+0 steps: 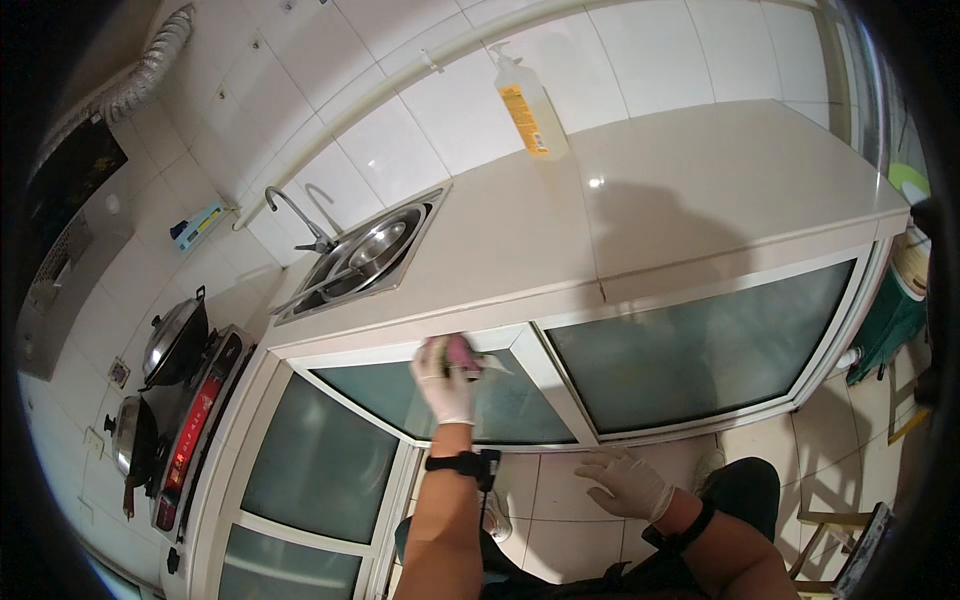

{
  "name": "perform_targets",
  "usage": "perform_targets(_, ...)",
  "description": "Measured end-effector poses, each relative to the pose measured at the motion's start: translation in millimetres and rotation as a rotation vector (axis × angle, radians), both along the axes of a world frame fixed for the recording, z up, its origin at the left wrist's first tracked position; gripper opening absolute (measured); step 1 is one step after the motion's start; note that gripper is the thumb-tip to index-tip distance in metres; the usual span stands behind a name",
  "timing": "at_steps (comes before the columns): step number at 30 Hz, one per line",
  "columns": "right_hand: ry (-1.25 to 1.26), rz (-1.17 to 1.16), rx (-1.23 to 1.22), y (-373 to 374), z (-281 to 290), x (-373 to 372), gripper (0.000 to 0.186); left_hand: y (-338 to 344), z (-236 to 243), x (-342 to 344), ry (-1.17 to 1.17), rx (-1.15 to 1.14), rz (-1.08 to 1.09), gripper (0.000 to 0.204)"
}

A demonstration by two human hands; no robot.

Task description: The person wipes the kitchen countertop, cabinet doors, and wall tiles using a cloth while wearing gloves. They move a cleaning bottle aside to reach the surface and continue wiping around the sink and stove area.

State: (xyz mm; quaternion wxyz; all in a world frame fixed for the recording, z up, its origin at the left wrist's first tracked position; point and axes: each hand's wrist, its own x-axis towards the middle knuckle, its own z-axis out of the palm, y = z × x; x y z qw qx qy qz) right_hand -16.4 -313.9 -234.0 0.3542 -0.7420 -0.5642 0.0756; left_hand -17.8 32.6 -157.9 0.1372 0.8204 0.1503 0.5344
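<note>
White thin gloves over both hands, left hand (pixel 445 385) and right hand (pixel 625 483). Black bands strapped just behind the fingers, at each wrist. Bare forearms; dark trousers below.

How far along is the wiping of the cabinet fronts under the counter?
Hard to judge what is done: the glass doors show no clear wiped or dirty areas. In hand: the gloved left hand presses a pink sponge on the white frame above the middle door. The right hand hangs free, open. Left, probably: the lower doors near the stove.
</note>
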Motion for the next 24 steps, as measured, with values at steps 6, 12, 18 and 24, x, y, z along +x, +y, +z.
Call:
perform_targets(6,-0.017,-0.004,0.028,2.9,2.2,-3.5,0.037,56.8,28.8,-20.4,-0.494,-0.954,-0.383,0.052)
perform_targets(12,0.038,0.043,-0.067,11.3,3.6,-8.9,0.037,1.5,34.8,24.1,-0.398,-0.675,-0.169,0.065)
perform_targets(18,-0.026,0.02,0.007,14.7,-0.9,-9.0,0.04,-95.4,11.6,33.1,-0.087,-0.264,-0.058,0.075)
perform_targets(24,-0.034,0.022,-0.092,13.3,-0.4,-5.5,0.041,-93.3,1.4,27.5,0.06,0.211,-0.226,0.075)
